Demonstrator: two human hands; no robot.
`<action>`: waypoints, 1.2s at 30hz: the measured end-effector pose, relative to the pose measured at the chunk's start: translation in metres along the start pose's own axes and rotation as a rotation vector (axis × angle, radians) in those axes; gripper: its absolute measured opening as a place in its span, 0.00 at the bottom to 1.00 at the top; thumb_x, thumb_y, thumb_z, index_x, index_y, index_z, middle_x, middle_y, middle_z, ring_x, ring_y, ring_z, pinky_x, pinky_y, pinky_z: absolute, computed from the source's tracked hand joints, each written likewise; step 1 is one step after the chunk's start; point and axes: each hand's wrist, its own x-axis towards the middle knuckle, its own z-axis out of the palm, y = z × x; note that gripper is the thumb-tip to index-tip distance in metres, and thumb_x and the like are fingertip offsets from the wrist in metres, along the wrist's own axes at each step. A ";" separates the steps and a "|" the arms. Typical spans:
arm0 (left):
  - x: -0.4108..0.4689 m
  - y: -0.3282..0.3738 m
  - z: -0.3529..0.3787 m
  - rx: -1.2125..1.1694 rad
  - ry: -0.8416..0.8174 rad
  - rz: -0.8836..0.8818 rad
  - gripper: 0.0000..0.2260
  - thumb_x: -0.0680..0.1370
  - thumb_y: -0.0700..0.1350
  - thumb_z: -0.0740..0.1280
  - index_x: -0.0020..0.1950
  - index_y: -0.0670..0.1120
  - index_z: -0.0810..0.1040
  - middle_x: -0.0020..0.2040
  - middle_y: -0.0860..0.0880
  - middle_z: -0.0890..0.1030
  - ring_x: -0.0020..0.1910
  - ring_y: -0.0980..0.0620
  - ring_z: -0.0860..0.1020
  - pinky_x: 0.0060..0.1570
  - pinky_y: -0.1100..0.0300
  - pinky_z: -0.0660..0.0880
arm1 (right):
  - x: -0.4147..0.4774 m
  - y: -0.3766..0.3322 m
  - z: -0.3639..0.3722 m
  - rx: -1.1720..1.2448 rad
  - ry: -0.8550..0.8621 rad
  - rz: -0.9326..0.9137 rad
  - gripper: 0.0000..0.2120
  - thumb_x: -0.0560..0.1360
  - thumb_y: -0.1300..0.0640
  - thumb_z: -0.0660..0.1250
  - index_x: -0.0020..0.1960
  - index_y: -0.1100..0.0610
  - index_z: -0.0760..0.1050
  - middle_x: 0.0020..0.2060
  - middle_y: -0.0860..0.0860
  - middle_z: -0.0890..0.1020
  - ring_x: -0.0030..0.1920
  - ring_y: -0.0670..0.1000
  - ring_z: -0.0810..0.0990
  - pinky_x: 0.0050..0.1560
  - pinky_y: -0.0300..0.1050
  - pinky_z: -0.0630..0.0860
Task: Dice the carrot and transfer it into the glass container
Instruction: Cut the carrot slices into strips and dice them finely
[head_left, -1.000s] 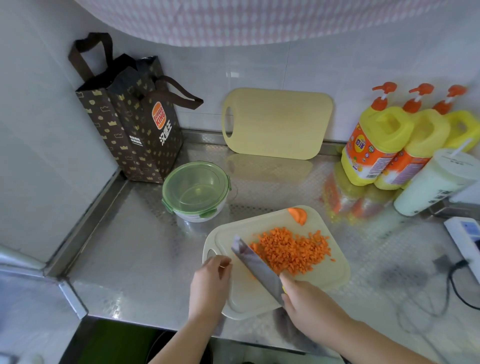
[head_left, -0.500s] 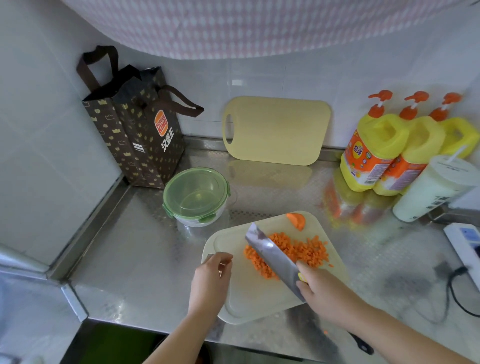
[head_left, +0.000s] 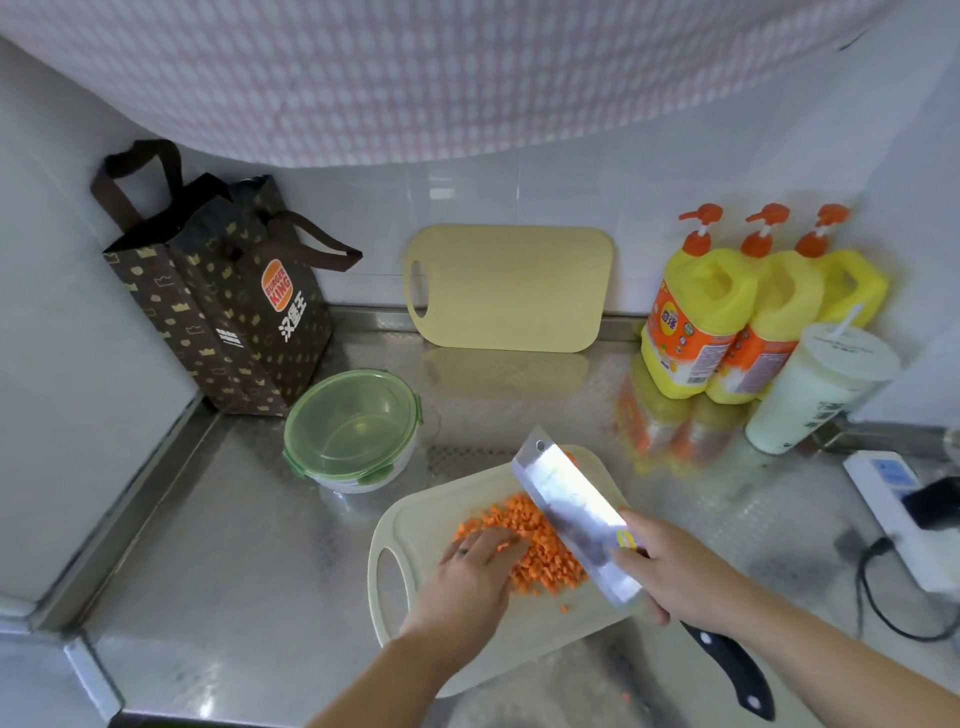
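**Head view: diced carrot heaped between a flat hand and a cleaver**

Head view, looking down at a steel counter (head_left: 234, 545) in a tiled corner. Nearest, two bare forearms reach in from the bottom edge. The right hand (head_left: 675, 571) has its fingers curled round a cleaver (head_left: 571, 514) where the black handle meets the blade. The wide blade stands tilted on its edge, and runs from the hand away toward the back of the board. The left hand (head_left: 470, 577) lies palm down with its fingers straight and close together, resting on the near left side of the pile.

The diced carrot (head_left: 540, 551) sits as a heap of small orange cubes on a pale cutting board (head_left: 415, 519), between the left hand's fingers and the blade, touching both. One stray cube lies just in front of the heap.

Beyond the board to the left stands the round glass container (head_left: 353, 426), its green clip lid on, apart from the board. Behind it, a brown Burger King paper bag (head_left: 228, 301) stands in the corner. A second cutting board (head_left: 509, 288) leans on the back wall. To the right are three yellow pump bottles (head_left: 696, 322), a white lidded cup with a straw (head_left: 821, 384) and a white power strip (head_left: 893, 499)
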 end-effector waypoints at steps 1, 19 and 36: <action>0.004 -0.004 -0.003 -0.061 -0.038 -0.041 0.16 0.75 0.42 0.61 0.61 0.51 0.77 0.58 0.54 0.76 0.53 0.52 0.78 0.56 0.61 0.74 | 0.000 0.003 -0.001 -0.012 0.015 0.005 0.07 0.79 0.61 0.55 0.49 0.52 0.69 0.25 0.50 0.68 0.21 0.48 0.71 0.24 0.37 0.65; 0.150 -0.013 -0.002 0.021 -0.335 -0.190 0.22 0.80 0.40 0.59 0.73 0.54 0.64 0.72 0.49 0.65 0.68 0.48 0.68 0.65 0.53 0.69 | 0.037 0.029 -0.033 0.095 0.491 0.012 0.24 0.79 0.60 0.59 0.73 0.47 0.63 0.25 0.51 0.69 0.26 0.53 0.71 0.33 0.50 0.72; 0.187 -0.009 0.013 0.501 -0.469 0.313 0.13 0.80 0.39 0.61 0.64 0.48 0.72 0.64 0.48 0.70 0.58 0.44 0.75 0.53 0.50 0.75 | 0.045 0.038 -0.032 0.080 0.441 0.046 0.05 0.80 0.57 0.57 0.54 0.54 0.70 0.28 0.51 0.69 0.33 0.59 0.76 0.33 0.46 0.63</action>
